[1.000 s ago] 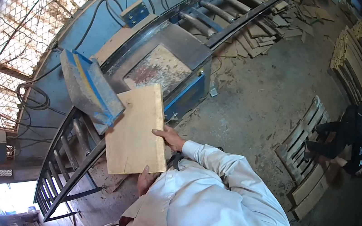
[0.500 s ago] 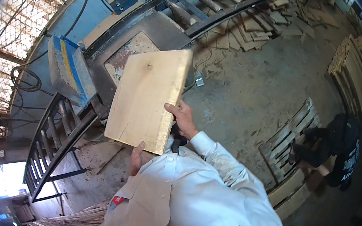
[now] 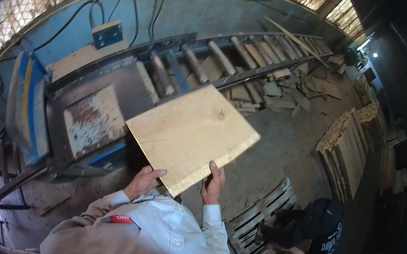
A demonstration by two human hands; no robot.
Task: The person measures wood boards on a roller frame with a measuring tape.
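Observation:
A flat, pale wooden board (image 3: 187, 132) with a dark knot near its far right corner is held out in front of my body. My left hand (image 3: 145, 181) grips its near left edge, with the thumb lying on top. On the near right edge, my right hand (image 3: 213, 184) is closed round the board, thumb upward. The fingers of both hands are partly hidden under the wood. Just beyond the board on the left lies a dark machine table (image 3: 134, 84) with a worn, speckled plate (image 3: 94, 120) set in it.
A roller conveyor (image 3: 220, 57) runs from the machine table to the far right. Wood offcuts (image 3: 290, 89) lie heaped beside it. At right stand stacked boards (image 3: 347, 151). A person in dark clothing (image 3: 321, 230) bends near a wooden pallet (image 3: 263, 217). A blue-and-yellow guard (image 3: 29, 104) rises at left.
My view has swung to the right along the conveyor. The board has turned clockwise, and its knot now lies at far right. Both hands still hold it, and more of my left hand shows.

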